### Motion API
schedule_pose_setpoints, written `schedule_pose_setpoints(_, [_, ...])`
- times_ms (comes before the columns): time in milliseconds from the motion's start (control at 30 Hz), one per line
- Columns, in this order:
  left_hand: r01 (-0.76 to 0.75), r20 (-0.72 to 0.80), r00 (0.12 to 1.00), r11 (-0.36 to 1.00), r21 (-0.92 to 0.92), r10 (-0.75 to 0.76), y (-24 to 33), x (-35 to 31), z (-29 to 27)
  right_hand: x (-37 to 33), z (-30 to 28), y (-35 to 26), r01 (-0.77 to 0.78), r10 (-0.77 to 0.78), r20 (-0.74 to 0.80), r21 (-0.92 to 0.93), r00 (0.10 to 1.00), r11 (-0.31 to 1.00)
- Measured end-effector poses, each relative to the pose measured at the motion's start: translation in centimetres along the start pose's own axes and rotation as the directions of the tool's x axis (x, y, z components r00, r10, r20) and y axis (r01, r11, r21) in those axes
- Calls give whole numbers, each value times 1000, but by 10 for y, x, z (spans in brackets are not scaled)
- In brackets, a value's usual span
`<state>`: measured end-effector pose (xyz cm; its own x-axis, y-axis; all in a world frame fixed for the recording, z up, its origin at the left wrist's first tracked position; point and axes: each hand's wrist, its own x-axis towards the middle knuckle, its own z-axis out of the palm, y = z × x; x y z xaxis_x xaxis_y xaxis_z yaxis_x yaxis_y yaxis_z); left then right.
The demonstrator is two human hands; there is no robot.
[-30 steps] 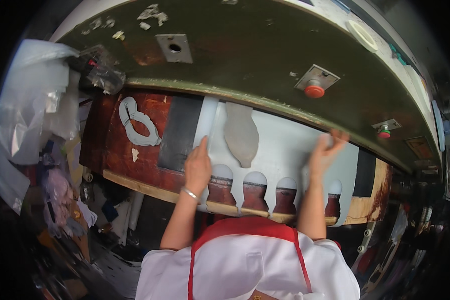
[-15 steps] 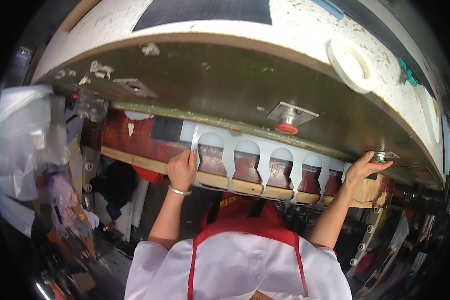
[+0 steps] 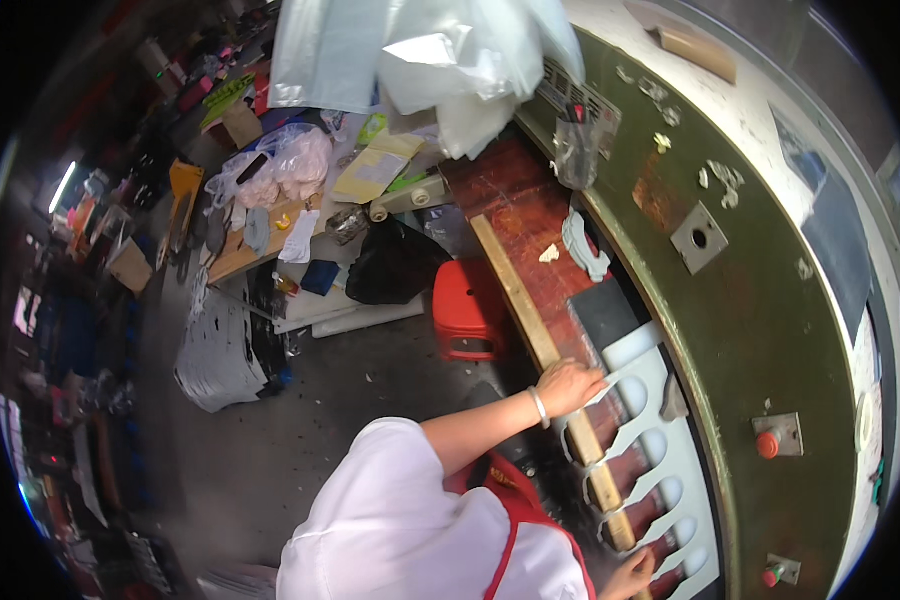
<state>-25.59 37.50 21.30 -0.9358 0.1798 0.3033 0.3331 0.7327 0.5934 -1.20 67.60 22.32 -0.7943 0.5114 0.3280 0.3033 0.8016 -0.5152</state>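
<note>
Left of the green panel [image 3: 735, 310], itself like painted metal, scuffed and dully shiny, the pale sheet [image 3: 697, 500] looks smooth and matt. Farther left of that panel come a reddish board [image 3: 515, 195], glossy but worn, a raw matt wooden strip [image 3: 517, 297] and a smooth, shiny plastic stool [image 3: 465, 300]. Translucent plastic sheeting [image 3: 440, 60], glossy and creased, hangs beyond the panel's upper end.

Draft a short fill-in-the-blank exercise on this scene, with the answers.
1. The left hand is nearer the dark pad than the ____ hand is.
2. The bracelet is on the ____ wrist.
3. The stool on the floor is ____.
4. The panel beyond the pale sheet is ____.
Missing words: right; left; red; green.
</note>
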Motion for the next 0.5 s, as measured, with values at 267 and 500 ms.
schedule_pose_setpoints(267, [41,108,993,998,-40,-37,-6,-70,-58,76,52,-127,-259,234,110,405,966,877])
schedule_pose_setpoints(500, [-25,127,992,985,170,4,-14,-117,-93,34,128,-203,7,-59,206,246,977,969])
